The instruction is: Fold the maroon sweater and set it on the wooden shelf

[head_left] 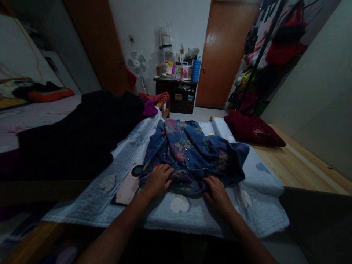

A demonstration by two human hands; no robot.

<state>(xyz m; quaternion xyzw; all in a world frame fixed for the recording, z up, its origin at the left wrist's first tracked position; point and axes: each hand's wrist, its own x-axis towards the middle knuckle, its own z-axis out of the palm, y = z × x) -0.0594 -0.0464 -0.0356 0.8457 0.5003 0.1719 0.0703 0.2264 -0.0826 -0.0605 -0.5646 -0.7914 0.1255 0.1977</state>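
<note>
A blue denim shirt (189, 146) with a colourful flower print and a row of snap buttons lies spread and rumpled on a pale blue quilted sheet (162, 216). At its near left part, my left hand (158, 179) rests with curled fingers closed on the cloth. My right hand (217, 190) grips the near edge of the shirt further right, fingers above and thumb below. Parts of the cloth under both palms are hidden. Just left of my left hand lies a pale pink phone (128, 185) with a round dark camera ring, partly beside the shirt.
Black clothing (82, 124) is heaped at left. A folded dark red cloth (253, 129) lies on a wooden board (271, 157) at right. Beyond stand a white fan (137, 63), a dark cabinet (162, 90) and a brown door (220, 55). Clothes and bags (286, 51) hang at far right.
</note>
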